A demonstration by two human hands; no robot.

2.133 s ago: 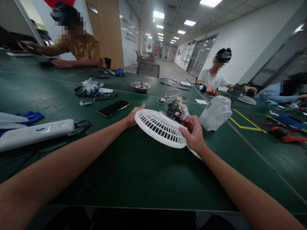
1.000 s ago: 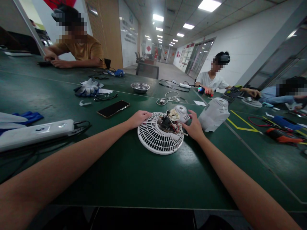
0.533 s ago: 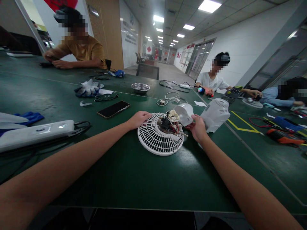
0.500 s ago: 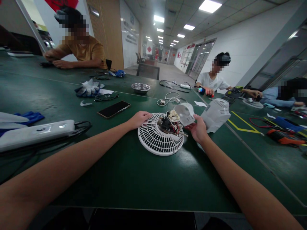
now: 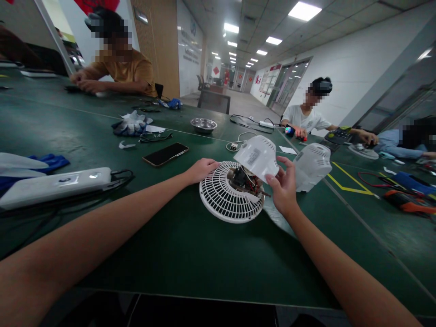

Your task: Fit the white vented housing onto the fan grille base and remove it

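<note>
A round white fan grille (image 5: 221, 200) lies on the green table with a motor and wiring (image 5: 242, 179) at its centre. At the grille's far left edge, my left hand (image 5: 203, 170) is closed on the rim, its fingertips partly hidden. My right hand (image 5: 285, 185) grips a white plastic motor cover (image 5: 257, 154) between thumb and fingers. The cover is tilted over the motor and hides its upper part; a label faces me. Just right of my right hand stands a larger white plastic housing (image 5: 312, 165) with slots.
A phone (image 5: 165, 154), a metal bowl (image 5: 203, 126) and work gloves (image 5: 131, 125) lie farther back. On the left is a long white device (image 5: 57, 186) with a cable. Orange-and-black pliers-like tools (image 5: 407, 201) lie far right. Several people sit around the table.
My right hand has raised the motor cover and brought it left over the motor, turning its labelled outside toward me. My left hand stays at the grille rim. The view has shifted slightly.
</note>
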